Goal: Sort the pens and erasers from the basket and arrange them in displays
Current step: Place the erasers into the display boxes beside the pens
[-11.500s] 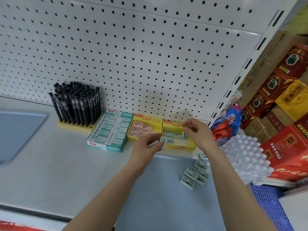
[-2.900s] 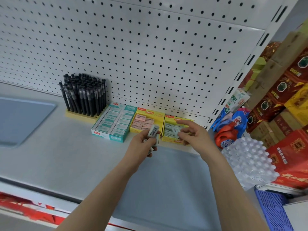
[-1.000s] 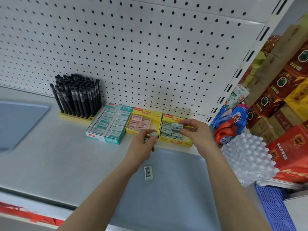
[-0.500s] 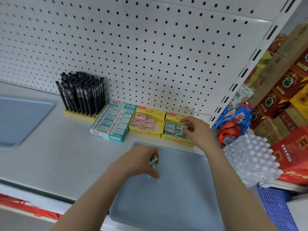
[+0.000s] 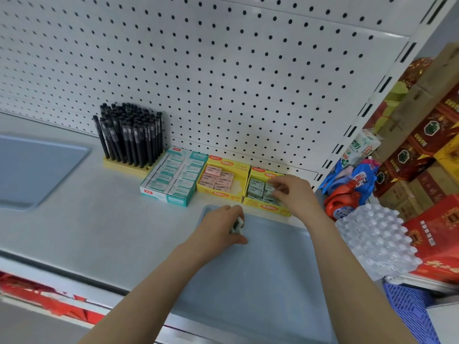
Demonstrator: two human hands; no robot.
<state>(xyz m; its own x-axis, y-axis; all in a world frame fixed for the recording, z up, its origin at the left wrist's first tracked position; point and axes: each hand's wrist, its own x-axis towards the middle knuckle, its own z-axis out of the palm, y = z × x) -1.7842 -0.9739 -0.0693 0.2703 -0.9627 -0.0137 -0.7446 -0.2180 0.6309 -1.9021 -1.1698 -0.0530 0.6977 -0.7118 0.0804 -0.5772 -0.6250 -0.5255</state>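
Scanning left to right: a grey tray (image 5: 37,170) sits at the left edge, cut off by the frame. Black pens (image 5: 131,135) stand upright in a yellow holder (image 5: 124,167) against the pegboard (image 5: 223,70). Next along the shelf (image 5: 87,232) comes a teal eraser box (image 5: 173,177), then a yellow box (image 5: 221,194) of pink erasers (image 5: 216,178), then a second yellow box (image 5: 267,207) of grey-green erasers (image 5: 255,188).

Left hand (image 5: 221,224), centre frame, is curled round a small eraser (image 5: 238,223), low over the far end of the front tray (image 5: 273,269). Right hand (image 5: 293,194) is in the second yellow box, fingertips pinching one of the grey-green erasers.

Step in hand, my read: seat the pinched one.
- Lay it flat, label up, flush with its neighbours.
- Don't shove the box toward the pegboard.
- Check the small eraser's colour before it goes in.

Hard to make out:
- How full that box is, since the right hand covers it.
- The small eraser's colour, and whether the left hand holds more than one.
- No basket is in frame.

Bottle pack (image 5: 372,239) and red cartons (image 5: 434,135) at far right are unrelated.
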